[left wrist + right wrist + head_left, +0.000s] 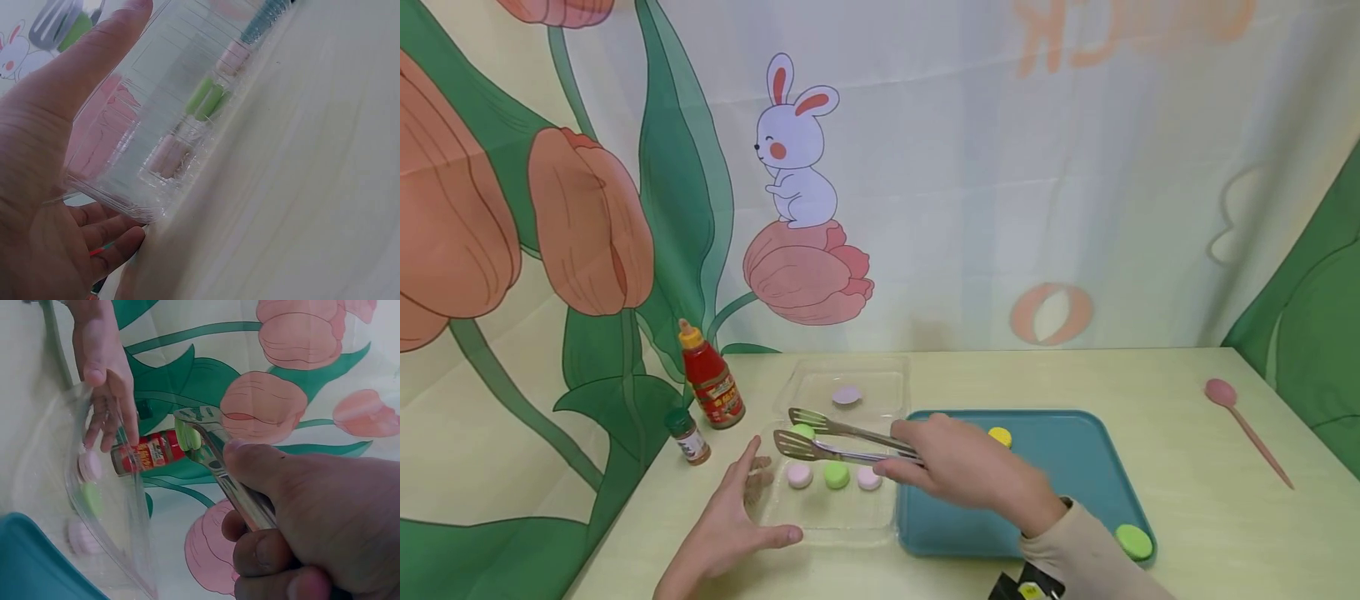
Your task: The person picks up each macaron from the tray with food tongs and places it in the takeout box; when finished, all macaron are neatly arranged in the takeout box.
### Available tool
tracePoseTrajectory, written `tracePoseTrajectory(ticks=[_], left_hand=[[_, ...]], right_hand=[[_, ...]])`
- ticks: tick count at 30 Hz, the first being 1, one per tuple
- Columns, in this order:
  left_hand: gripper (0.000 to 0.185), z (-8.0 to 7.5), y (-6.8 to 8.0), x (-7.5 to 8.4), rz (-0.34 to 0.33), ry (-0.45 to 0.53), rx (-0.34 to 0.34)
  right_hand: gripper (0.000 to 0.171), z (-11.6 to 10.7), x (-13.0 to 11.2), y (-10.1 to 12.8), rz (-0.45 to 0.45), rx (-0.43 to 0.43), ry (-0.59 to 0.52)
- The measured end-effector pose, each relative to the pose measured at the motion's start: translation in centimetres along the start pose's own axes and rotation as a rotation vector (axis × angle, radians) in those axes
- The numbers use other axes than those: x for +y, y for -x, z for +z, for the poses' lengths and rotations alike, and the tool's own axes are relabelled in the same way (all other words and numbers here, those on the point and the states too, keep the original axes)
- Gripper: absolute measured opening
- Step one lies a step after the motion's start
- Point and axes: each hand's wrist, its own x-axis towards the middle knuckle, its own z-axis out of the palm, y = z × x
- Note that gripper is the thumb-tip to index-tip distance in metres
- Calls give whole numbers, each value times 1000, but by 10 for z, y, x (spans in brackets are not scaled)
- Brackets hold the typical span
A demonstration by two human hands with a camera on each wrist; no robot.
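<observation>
My right hand grips metal tongs by the handle. Between the tong heads is a green macaron, held above a clear plastic box. Inside the box, a row has a pink macaron, a green macaron and another pink macaron. The box's hinged lid lies open toward the back. Along the box's left side, my left hand is spread with thumb at the front corner and fingers by the wall.
Right of the box, a blue tray carries a yellow macaron and a green macaron. A red sauce bottle and a small spice jar stand at left. A pink spoon lies at far right.
</observation>
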Motion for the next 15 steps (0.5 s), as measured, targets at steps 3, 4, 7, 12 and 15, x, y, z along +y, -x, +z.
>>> tracePoseTrajectory(ticks=[3, 4, 7, 12, 15], left_hand=[[142, -1, 1, 0, -10, 6, -3], [142, -1, 1, 0, -13, 4, -4], [143, -1, 2, 1, -13, -2, -3], [143, -2, 2, 2, -16, -26, -4], [143, -2, 3, 3, -16, -31, -3]], right_hand=[[35, 8, -4, -8, -4, -26, 12], [34, 11, -5, -10, -2, -36, 14], [32, 19, -7, -16, -3, -64, 19], [32, 33, -12, -23, 4, -104, 40], [34, 40, -14, -26, 12, -139, 56]])
